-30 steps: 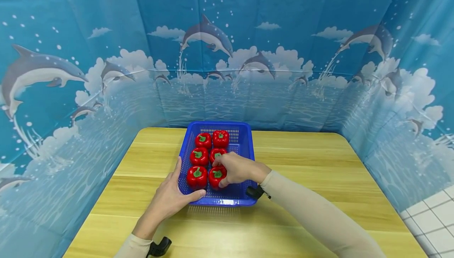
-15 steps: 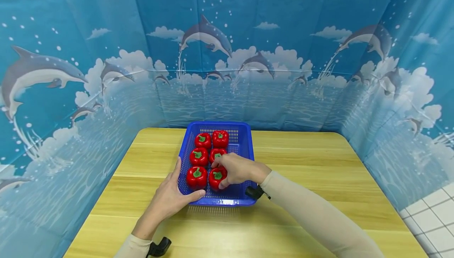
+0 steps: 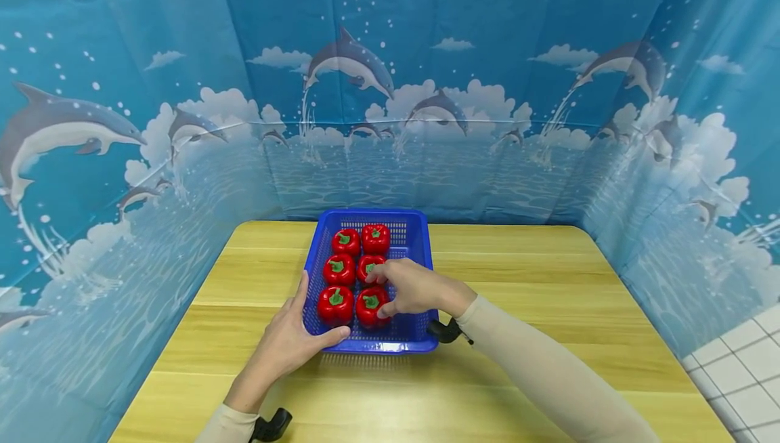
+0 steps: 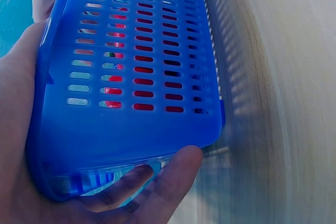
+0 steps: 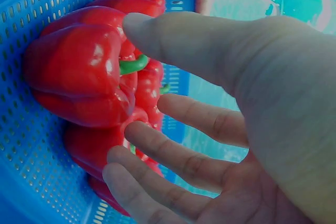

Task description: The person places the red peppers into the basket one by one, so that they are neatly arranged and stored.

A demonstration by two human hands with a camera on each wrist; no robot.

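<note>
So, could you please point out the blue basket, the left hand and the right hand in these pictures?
blue basket (image 3: 420,240): head view, on its bare right wall.
left hand (image 3: 286,345): head view, middle of the hand's back, at the basket's near corner.
right hand (image 3: 414,287): head view, on the knuckles above the peppers.

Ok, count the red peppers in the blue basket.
6, in two columns of three inside the blue basket: back pair, middle pair, front pair. The right hand partly covers two; none seems hidden.

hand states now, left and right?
Left hand: holds the near left corner of the blue basket, thumb along its front wall.
Right hand: open, fingers spread beside the near right red pepper; no grip visible.
</note>
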